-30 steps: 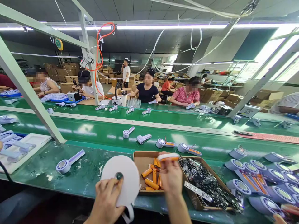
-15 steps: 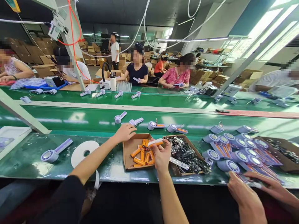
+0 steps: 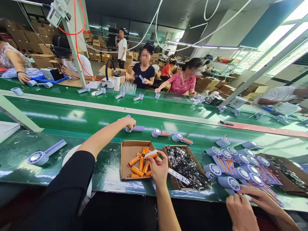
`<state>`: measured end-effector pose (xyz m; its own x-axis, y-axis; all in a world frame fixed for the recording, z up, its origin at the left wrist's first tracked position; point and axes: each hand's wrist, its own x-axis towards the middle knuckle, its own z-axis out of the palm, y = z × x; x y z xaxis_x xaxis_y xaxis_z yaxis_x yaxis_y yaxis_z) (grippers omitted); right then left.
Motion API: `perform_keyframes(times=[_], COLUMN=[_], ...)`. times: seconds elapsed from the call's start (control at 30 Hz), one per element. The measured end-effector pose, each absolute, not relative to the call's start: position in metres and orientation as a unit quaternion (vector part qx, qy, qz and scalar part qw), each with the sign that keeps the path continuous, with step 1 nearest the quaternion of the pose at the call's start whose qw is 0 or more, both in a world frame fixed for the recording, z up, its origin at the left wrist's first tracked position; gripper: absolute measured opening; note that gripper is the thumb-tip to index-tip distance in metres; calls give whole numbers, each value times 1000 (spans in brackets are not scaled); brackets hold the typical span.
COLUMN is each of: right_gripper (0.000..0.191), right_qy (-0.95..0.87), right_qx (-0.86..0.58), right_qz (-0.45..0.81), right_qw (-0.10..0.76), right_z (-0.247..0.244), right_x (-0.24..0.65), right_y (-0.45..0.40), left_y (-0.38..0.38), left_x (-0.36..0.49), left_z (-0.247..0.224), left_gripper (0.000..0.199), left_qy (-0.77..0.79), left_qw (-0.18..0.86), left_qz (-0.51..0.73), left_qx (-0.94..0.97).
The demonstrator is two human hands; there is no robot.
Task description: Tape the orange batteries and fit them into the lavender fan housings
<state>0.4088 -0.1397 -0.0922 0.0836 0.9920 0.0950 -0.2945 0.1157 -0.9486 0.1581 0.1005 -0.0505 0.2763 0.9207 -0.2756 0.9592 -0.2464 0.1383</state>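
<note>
My left hand reaches across the green belt and is closed over the round head of a lilac handheld fan. Its handle sticks out to the right, and my fingertips are hidden behind the hand. Another fan lies just behind, mostly covered. My right hand pinches an orange battery with a white strip along its top. Below that hand, a cardboard box holds several loose orange batteries. Beside it, a second box is heaped with small dark circuit boards.
A fan lies at left by a partly covered white tape roll. Fans with orange batteries in their handles rest on the belt; many more crowd the right. A co-worker's hands work there. Several people sit opposite.
My left hand has moved forward onto the fan, which has shifted slightly towards me and left. My right hand still holds the battery, a little lower in view. The view has tilted slightly.
</note>
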Motion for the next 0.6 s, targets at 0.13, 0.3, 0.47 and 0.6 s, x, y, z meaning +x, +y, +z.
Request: perform_keyframes(times=[0.13,0.3,0.47,0.6], right_gripper=[54,54,47,38], right_qy=[-449,-452,-597,-762], right_qx=[-402,-388,-418,-492], right_qz=[540,561,450,304], right_qw=[588,575,516,291], right_z=[-93,-83,-49,-39], right_x=[401,407,401,372], right_y=[-139,-121,-33,36], left_y=[80,74,79,69], left_x=[155,144,136,145], left_z=[-71,-76,-72,-76], left_gripper=[23,9,23,26], left_qy=[584,546,554,580], left_qw=[141,173,193,183], left_qz=[-66,-17,50,87], left_qx=[796,819,809,789])
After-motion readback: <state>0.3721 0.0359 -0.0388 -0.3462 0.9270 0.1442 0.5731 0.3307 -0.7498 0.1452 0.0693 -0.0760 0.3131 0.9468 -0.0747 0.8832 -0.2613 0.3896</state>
